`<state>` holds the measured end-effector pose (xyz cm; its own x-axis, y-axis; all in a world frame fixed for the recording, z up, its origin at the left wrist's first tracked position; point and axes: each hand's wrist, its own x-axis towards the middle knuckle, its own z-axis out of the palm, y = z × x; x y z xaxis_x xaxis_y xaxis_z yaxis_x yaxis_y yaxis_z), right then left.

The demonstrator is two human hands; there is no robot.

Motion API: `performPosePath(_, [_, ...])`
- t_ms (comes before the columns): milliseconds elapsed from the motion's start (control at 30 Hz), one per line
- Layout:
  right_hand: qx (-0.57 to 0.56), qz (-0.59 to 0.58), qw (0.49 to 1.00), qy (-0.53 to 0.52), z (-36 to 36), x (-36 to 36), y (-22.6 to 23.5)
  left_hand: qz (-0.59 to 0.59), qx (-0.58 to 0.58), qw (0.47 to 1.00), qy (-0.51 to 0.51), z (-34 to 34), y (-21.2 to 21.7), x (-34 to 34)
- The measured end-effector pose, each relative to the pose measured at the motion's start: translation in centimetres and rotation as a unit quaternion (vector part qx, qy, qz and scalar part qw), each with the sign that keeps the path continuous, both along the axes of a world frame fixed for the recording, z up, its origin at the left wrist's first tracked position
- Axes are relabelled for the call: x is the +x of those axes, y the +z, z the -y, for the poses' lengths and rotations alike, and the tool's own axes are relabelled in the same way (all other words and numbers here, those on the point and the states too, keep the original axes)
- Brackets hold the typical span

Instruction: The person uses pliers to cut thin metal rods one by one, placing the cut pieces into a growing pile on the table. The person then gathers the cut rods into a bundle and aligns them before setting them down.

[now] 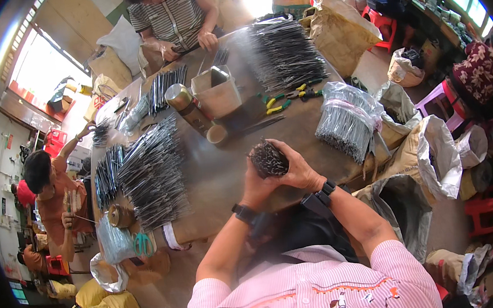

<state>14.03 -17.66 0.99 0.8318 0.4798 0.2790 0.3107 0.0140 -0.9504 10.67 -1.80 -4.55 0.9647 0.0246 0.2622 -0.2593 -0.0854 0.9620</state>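
Note:
Both of my hands are wrapped round a thick bundle of thin dark wires (268, 159), seen end-on above the near edge of the table. My left hand (257, 185) closes on its left side and my right hand (298, 168) on its right. The lower part of the bundle is hidden by my hands. To the right lies a bundle of pale wires (346, 123) in clear plastic. Beyond my hands are pliers with yellow-green handles (277, 102). Loose dark wires (153, 174) are piled on the left.
A tall can (182, 98), a small round tub (216, 134) and a carton (216, 92) stand mid-table. More dark wires (284, 54) lie at the far side. Turquoise scissors (143, 244) rest near the left edge. Open sacks (428, 155) crowd the right. Other people sit around.

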Motion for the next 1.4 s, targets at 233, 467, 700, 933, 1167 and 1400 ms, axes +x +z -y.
performPosePath(233, [0.030,-0.019,0.999,-0.014,0.4,-0.3,-0.2,-0.008,-0.004,1.000,-0.010,0.3,0.2,0.5])
performPosePath(467, [0.037,-0.044,0.998,-0.026,0.5,-0.3,-0.2,0.015,0.032,0.999,0.042,1.1,1.5,-0.2])
performPosePath(700, [0.054,-0.043,0.995,-0.067,-0.6,-0.1,-1.7,-0.002,0.073,0.993,0.088,1.2,1.8,-0.4])
performPosePath(933, [0.151,-0.312,0.937,-0.047,-1.4,1.9,-0.8,-0.094,-0.029,0.995,0.029,1.3,1.4,1.4])
performPosePath(1167, [-0.049,-0.377,0.911,-0.158,-1.6,4.1,-2.2,-0.303,-0.169,0.937,-0.040,1.1,-0.2,3.4])
performPosePath(1400, [-0.060,-0.466,0.879,-0.081,-0.3,6.8,-5.0,-0.416,-0.216,0.881,-0.066,0.2,0.2,4.5])
